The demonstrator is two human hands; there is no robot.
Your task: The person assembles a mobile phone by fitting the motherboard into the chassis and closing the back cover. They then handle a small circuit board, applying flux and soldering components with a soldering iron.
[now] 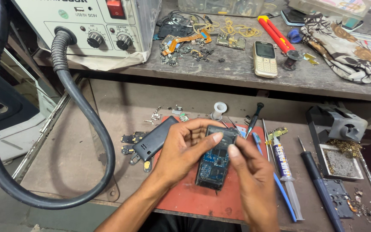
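An opened mobile phone (213,165) with its blue circuit board showing is held over a red work mat (194,199). My left hand (181,148) grips its left side, thumb lying across the top. My right hand (254,180) is at its right edge, thumb pressing near the top corner. A black back cover (153,139) lies on the mat just left of my left hand.
A syringe of paste (285,169), tweezers, a screwdriver (254,118) and a soldering iron (320,189) lie right of the mat. A hot-air station (95,25) with a thick black hose (86,111) stands at the upper left. On the shelf sit a beige keypad phone (265,59), loose parts and cloth (344,43).
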